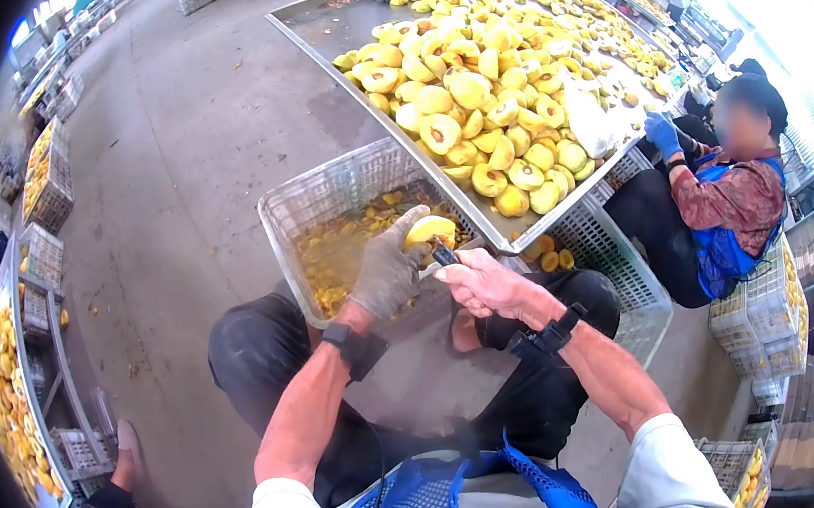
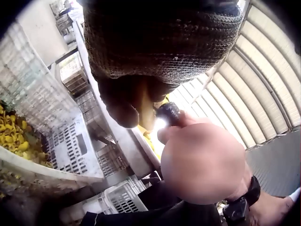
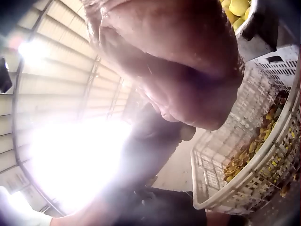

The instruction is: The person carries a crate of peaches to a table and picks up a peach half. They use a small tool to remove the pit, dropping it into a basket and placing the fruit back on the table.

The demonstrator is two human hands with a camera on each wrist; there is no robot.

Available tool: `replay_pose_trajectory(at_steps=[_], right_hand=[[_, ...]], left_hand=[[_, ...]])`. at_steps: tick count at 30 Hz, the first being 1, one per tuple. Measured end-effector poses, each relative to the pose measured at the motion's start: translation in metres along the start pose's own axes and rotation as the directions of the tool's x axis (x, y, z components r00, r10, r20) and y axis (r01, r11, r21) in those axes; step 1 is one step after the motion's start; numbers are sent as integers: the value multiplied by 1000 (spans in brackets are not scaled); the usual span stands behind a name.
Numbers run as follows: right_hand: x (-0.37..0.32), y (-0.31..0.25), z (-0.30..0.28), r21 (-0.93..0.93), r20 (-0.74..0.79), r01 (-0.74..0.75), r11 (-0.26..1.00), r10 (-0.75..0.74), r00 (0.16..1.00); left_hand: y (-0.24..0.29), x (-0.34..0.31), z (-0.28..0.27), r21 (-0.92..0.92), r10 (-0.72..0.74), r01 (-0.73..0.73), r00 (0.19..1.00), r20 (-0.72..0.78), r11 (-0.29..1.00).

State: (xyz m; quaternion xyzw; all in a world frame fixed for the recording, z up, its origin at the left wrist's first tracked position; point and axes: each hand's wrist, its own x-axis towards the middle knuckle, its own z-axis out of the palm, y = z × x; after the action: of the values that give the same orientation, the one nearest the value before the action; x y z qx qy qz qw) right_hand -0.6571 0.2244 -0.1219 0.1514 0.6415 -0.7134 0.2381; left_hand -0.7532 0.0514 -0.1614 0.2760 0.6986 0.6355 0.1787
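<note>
My left hand, in a worn grey knit glove, holds a yellow peach half with a brownish hollow at its centre. My bare right hand grips a small tool with a black handle, its end right at the cut face of the fruit. In the left wrist view the black tool end shows close beside the gloved fingers. Its working tip is hidden. Below both hands stands a white plastic crate with yellow-brown scraps in its bottom. In the right wrist view my right fingers hide the tool.
A metal-rimmed table heaped with yellow peach halves reaches over the crate's right side. Another perforated crate sits under its corner. To the right sits a person in blue gloves. Stacked fruit crates stand beside that person.
</note>
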Motion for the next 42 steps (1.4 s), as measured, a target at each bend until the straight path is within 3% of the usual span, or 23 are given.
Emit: replay_pose_trajectory(at_steps=[3, 7, 9, 10, 11, 12, 13, 15, 19, 21, 22, 24, 26, 28, 29, 32, 34, 36, 39, 42], right_hand=[[-3, -2, 2, 161, 55, -78, 984, 70, 996], [2, 5, -3, 190, 73, -93, 977, 80, 994], [5, 11, -3, -118, 1, 95, 989, -95, 995], [14, 21, -7, -116, -2, 96, 989, -97, 995], [26, 34, -13, -505, -47, 367, 781, -449, 892], [27, 35, -7, -801, 56, 468, 374, -731, 680], [23, 37, -4, -800, 52, 466, 378, -731, 681], [14, 30, 1, -829, -51, 296, 474, -590, 806], [15, 34, -5, -823, -48, 287, 490, -563, 825], [20, 31, -9, -750, -14, 350, 561, -542, 840], [18, 28, -9, -749, -16, 349, 564, -542, 840], [9, 19, -9, -649, -72, 246, 720, -379, 922], [3, 13, -9, -636, -43, 281, 718, -396, 917], [2, 9, -6, -702, 29, 280, 655, -366, 930], [7, 15, -6, -769, 75, 320, 554, -419, 905], [9, 15, 0, -768, 113, 393, 506, -497, 861], [14, 20, 5, -820, 80, 363, 443, -539, 838], [15, 26, 11, -867, 40, 317, 385, -579, 814], [18, 28, 21, -945, 38, 236, 227, -640, 768], [21, 26, 30, -966, -29, 130, 225, -593, 805]], left_hand=[[-3, 3, -1, -140, -28, 31, 999, 19, 990], [3, 3, -5, -99, -105, 110, 993, 53, 989], [-5, 3, -3, -77, -48, 50, 999, 26, 996], [-8, 5, -2, -76, -46, 48, 999, 28, 996], [-12, 6, -1, -167, -67, 70, 997, 24, 983], [-11, 4, 0, -257, -90, 94, 996, 25, 962], [-10, 3, 0, -256, -92, 97, 995, 29, 962], [-4, 4, -2, -25, -98, 98, 995, 3, 995], [-16, 4, 2, 50, -54, 55, 998, -22, 997], [-15, 7, 2, -152, -44, 43, 999, 1, 987], [-9, 6, 0, -151, -46, 46, 999, 3, 987], [6, 4, -13, -347, -133, 197, 971, 200, 917], [7, 4, -22, -362, -133, 221, 959, 251, 906], [-11, 8, -22, -628, -76, 291, 935, 346, 721], [-24, 10, -21, -606, -38, 277, 926, 376, 746], [-25, 9, -20, -593, -65, 283, 930, 361, 754], [-30, 10, -13, -630, -113, 303, 939, 323, 715], [-37, 13, -6, -617, -193, 235, 972, 135, 751], [-42, 18, 0, -703, -372, 325, 924, 91, 633], [-41, 20, 3, -758, -501, 359, 864, 50, 544]])
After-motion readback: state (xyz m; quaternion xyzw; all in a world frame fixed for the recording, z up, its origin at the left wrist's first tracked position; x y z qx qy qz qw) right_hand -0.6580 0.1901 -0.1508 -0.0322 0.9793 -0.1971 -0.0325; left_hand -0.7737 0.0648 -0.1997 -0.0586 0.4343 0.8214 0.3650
